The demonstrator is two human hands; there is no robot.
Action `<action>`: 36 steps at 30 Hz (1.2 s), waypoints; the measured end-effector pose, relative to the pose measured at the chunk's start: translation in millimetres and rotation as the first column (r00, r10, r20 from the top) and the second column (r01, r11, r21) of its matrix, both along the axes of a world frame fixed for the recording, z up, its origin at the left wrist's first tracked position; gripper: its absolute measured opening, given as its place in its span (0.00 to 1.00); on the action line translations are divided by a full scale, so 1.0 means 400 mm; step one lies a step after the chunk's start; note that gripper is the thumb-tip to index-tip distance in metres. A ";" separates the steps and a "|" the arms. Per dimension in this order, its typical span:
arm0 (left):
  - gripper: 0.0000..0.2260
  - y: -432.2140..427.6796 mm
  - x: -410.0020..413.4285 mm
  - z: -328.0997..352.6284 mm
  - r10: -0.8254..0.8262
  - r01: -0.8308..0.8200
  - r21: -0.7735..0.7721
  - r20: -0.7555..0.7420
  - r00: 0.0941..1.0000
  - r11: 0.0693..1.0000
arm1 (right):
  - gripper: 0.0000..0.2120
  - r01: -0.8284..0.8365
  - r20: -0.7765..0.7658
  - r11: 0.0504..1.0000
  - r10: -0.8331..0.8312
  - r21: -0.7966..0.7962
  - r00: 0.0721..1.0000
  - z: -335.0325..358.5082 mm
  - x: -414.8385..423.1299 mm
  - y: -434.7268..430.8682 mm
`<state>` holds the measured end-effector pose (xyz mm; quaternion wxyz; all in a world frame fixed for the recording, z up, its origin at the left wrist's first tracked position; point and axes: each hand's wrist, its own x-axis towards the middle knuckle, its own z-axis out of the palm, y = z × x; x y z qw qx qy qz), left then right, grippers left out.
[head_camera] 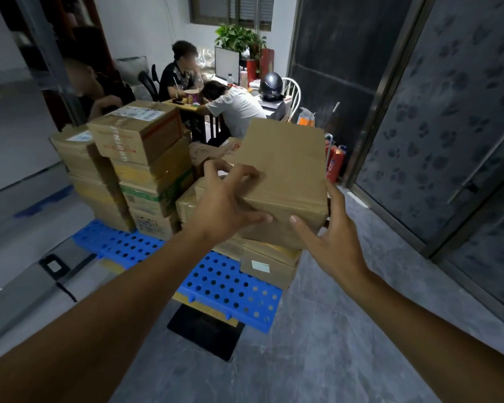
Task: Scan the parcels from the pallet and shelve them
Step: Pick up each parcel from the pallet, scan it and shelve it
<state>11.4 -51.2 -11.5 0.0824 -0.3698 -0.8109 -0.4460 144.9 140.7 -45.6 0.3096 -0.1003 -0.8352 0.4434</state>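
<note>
The parcel (pixel 285 175) is a plain brown carton held between your two hands above the near right part of the pallet (pixel 221 283). It is tilted, with its broad top face turned toward you. Your left hand (pixel 227 205) grips the parcel's near left corner: fingers curl over the top edge and the thumb lies along the front face. Your right hand (pixel 332 237) is spread open against the parcel's right end, thumb on the front face and fingers along the side. Directly under the parcel, low cartons (pixel 268 263) rest on the pallet. A taller stack (pixel 137 170) occupies the pallet's far left part. The blue perforated pallet sits on the grey floor (pixel 346 330). A dark mat (pixel 207 333) lies on the floor, touching the pallet's near edge.
</note>
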 end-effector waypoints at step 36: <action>0.42 -1.176 0.128 -0.542 0.646 -0.704 0.053 0.355 0.676 0.708 | 0.52 -0.653 0.430 0.660 0.746 -0.372 0.508 -0.368 -0.394 -1.159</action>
